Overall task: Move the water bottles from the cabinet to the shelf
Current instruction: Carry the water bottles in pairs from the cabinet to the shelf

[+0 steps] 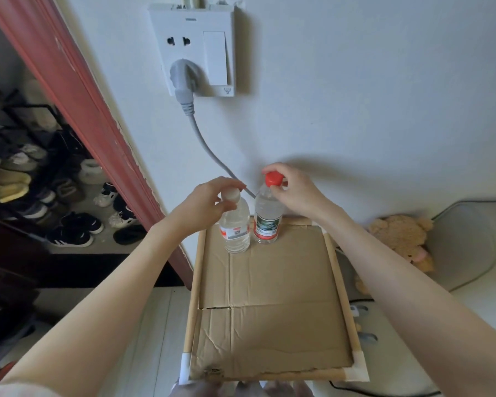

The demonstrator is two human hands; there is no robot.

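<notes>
Two clear water bottles stand side by side at the far end of a cardboard-topped shelf (272, 308), close to the wall. The white-capped bottle (235, 227) is on the left, and my left hand (204, 202) pinches its cap from above. The red-capped bottle (267, 219) has a green-and-white label, and my right hand (292, 190) pinches its red cap. Both bottles are upright with their bases on the cardboard.
A wall socket (195, 50) holds a grey plug whose cable (209, 150) runs down behind the bottles. A red door frame (78, 90) and a shoe rack (26, 179) are on the left. A plush toy (401, 239) lies at right.
</notes>
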